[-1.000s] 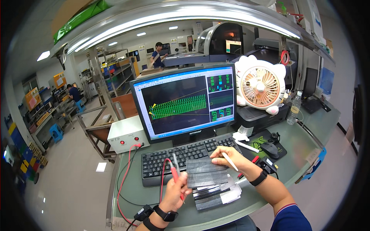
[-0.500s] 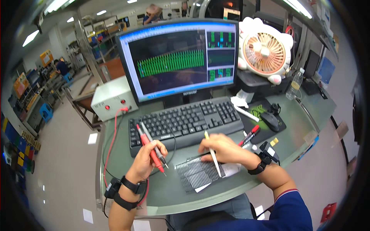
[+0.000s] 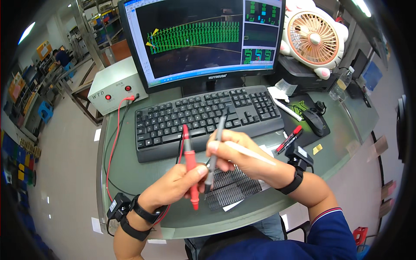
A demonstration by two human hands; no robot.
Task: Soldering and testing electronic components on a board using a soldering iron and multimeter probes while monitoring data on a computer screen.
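My left hand [image 3: 177, 184] is closed around a red test probe [image 3: 190, 162], held upright over the desk. A grey-and-black test probe [image 3: 211, 174] stands beside it, pinched at its upper part by my right hand [image 3: 242, 158]; its lower end is close to my left fingers, and I cannot tell if they touch it. A slim white stick-like tool [image 3: 251, 153] also lies across my right hand. Below the hands, a dark panel with fine parallel strips [image 3: 234, 190] rests on white paper [image 3: 232, 206], partly covered by my right hand.
Behind the hands are a black keyboard [image 3: 203, 115] and a monitor [image 3: 190, 73] with green patterns. A white box [image 3: 117, 86] at left has a red lead [image 3: 113, 151] plugged in. At right are markers [image 3: 289, 139], a mouse [image 3: 313, 122], a fan [image 3: 315, 39] and a bottle [image 3: 342, 84].
Both probes were in my left hand; my right hand has come left off the panel and now grips the grey one. Yellow arrows and lines have appeared on the screen. The view has shifted downward.
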